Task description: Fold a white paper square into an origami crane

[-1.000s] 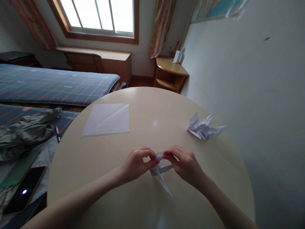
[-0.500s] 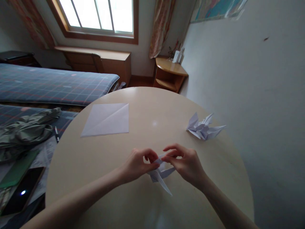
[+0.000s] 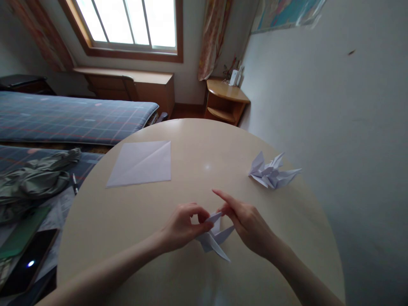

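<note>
A white folded paper crane [image 3: 215, 243] with pointed flaps is held just above the near middle of the round table. My left hand [image 3: 188, 225] pinches its upper flap between thumb and forefinger, from the left. On the other side, my right hand [image 3: 244, 221] has its forefinger stretched out and lifted, while its other fingers are bent in at the tip of the same flap. Part of that tip is hidden by the fingers. Farther right on the table rests a cluster of white folded paper cranes [image 3: 270, 172], overlapping each other.
A square white paper sheet [image 3: 143, 163] with a diagonal crease lies at the table's [image 3: 197, 131] far left. Left of the table are a phone [image 3: 30, 259], a green flat item [image 3: 24, 231], a pen [image 3: 75, 183] and crumpled cloth [image 3: 38, 174]. A wall [image 3: 357, 140] stands on the right.
My right forefinger has lifted off the flap and straightened, pointing up and left. My left hand keeps its pinch. The view has shifted slightly.
</note>
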The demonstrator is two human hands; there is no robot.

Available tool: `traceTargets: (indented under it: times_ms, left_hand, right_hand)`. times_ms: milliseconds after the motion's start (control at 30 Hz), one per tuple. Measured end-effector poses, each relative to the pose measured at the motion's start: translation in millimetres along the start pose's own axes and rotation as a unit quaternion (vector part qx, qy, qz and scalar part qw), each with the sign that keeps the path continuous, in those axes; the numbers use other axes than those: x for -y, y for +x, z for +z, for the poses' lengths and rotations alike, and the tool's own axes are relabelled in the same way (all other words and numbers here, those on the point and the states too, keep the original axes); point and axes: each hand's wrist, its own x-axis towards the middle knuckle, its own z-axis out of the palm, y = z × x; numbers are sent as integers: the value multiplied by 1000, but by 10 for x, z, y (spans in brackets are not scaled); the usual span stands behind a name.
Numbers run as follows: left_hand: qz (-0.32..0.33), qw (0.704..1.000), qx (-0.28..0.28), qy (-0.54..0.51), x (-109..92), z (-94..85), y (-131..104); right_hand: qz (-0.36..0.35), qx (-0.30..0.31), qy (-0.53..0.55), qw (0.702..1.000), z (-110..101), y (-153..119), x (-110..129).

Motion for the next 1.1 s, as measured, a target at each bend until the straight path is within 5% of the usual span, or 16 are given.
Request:
traceTargets:
  times_ms: [267, 500, 833, 1100]
  left_hand:
    - [17, 995, -63, -71, 69, -4, 65]
    - [71, 986, -110, -102, 160, -18, 60]
    - [68, 982, -46, -167, 238, -57, 82]
    - [29, 968, -9, -250, 325, -29, 115]
  right_hand:
    - [-6, -164, 75, 984, 46, 58, -135]
    - [23, -62, 84, 994, 219, 109, -193]
    - [34, -20, 98, 994, 272, 116, -281]
    - [51, 14, 214, 976, 302, 116, -334]
